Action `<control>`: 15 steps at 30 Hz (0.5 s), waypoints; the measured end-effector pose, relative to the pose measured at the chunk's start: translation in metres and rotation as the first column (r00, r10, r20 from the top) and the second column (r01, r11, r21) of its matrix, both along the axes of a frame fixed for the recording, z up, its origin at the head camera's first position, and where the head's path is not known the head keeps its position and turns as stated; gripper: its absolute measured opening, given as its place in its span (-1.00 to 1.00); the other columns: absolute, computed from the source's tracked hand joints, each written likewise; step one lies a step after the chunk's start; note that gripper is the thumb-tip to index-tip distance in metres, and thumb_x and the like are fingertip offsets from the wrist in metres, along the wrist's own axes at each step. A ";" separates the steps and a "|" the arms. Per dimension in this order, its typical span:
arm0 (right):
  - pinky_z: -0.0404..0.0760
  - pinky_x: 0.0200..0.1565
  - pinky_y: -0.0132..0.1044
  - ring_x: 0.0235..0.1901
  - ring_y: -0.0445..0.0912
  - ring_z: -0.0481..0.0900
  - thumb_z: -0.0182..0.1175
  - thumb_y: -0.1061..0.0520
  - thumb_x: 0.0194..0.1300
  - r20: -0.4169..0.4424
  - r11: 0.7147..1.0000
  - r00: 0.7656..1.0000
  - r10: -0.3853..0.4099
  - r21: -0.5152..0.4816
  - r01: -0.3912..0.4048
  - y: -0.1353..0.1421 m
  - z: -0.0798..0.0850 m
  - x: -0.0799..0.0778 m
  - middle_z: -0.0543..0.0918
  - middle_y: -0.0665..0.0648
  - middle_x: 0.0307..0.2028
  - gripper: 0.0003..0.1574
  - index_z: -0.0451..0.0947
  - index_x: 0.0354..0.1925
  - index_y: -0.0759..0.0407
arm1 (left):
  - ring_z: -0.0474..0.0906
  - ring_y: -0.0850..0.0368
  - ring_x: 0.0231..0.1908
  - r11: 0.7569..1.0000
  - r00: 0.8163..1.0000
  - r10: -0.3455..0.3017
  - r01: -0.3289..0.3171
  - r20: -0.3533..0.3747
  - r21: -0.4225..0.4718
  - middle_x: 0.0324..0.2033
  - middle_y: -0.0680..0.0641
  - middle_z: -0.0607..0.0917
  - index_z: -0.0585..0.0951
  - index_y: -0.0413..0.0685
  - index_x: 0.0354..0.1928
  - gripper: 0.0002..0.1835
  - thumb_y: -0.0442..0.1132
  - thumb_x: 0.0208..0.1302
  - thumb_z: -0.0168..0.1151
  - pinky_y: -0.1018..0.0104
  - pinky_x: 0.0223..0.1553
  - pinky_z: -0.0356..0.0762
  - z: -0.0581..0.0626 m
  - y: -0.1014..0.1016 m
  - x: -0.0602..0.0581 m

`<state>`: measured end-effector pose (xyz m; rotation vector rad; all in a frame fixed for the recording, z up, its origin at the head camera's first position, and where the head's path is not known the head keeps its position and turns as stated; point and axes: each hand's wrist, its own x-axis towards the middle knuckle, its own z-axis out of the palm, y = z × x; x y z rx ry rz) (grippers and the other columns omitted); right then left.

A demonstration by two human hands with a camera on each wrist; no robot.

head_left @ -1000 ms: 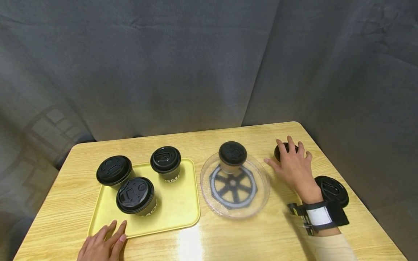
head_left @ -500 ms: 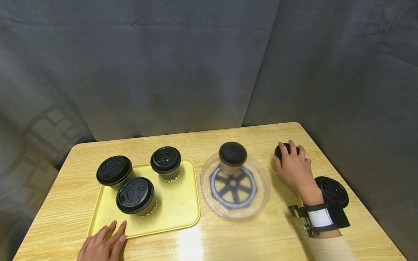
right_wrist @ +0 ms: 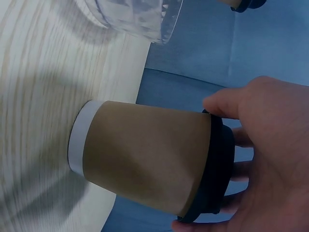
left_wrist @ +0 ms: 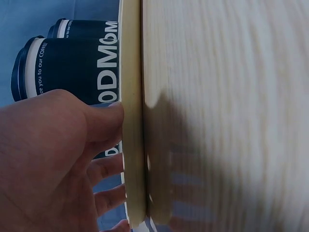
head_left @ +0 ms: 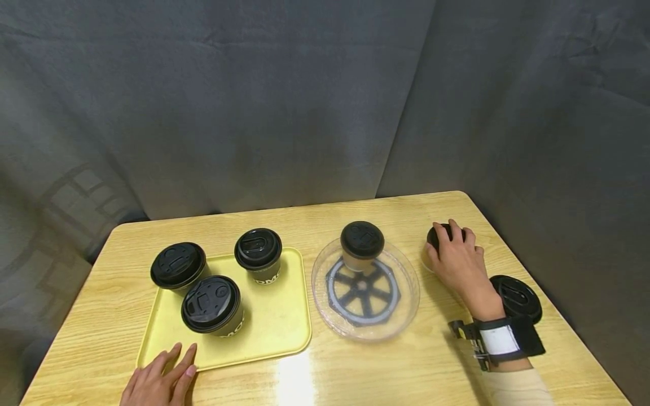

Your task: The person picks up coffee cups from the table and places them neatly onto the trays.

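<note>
My right hand point(head_left: 459, 265) grips a brown paper coffee cup by its black lid point(head_left: 440, 235), near the table's far right. The right wrist view shows the cup's brown sleeve point(right_wrist: 145, 154) and white base, with thumb and fingers around the lid rim. The cup appears to stand on the table. My left hand point(head_left: 159, 379) rests its fingertips on the near edge of a yellow tray point(head_left: 274, 332). On that tray are three dark lidded coffee cups: one at the left point(head_left: 178, 266), one in front point(head_left: 213, 307) and one at the back right point(head_left: 259, 255).
A clear round plate point(head_left: 325, 316) with a wheel-shaped base pattern lies right of the tray. Another brown coffee cup point(head_left: 361, 245) stands at its back. Partly behind my right wrist is a further black lid point(head_left: 518, 299). Grey cloth point(head_left: 284, 113) hangs beyond the table.
My right hand's fingers and thumb have closed in around the brown cup's lid; earlier they were spread above it. The left hand and the other cups stay where they were.
</note>
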<state>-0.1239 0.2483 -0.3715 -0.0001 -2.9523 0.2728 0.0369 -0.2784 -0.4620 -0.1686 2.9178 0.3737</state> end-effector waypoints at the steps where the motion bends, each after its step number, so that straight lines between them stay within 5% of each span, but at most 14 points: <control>1: 0.28 -0.02 0.55 0.28 0.54 0.09 -0.02 0.01 0.45 -0.003 1.000 1.000 0.001 0.001 -0.001 0.000 0.000 0.000 0.13 0.54 0.37 -0.36 0.19 0.37 0.27 | 0.30 -0.37 0.25 1.000 1.000 -0.001 0.001 0.000 0.000 0.30 -0.31 0.42 0.44 0.06 0.34 -0.38 0.24 0.48 -0.22 -0.40 0.16 0.11 0.000 0.000 0.000; 15: 0.26 0.01 0.52 0.29 0.50 0.09 0.00 -0.02 0.45 -0.065 1.000 0.997 0.028 -0.004 -0.028 -0.006 0.020 0.014 0.14 0.49 0.37 -0.36 0.21 0.37 0.23 | 0.30 -0.37 0.25 1.000 1.000 -0.002 0.002 -0.006 0.003 0.30 -0.31 0.42 0.44 0.05 0.34 -0.39 0.23 0.48 -0.23 -0.35 0.17 0.12 0.001 0.001 0.001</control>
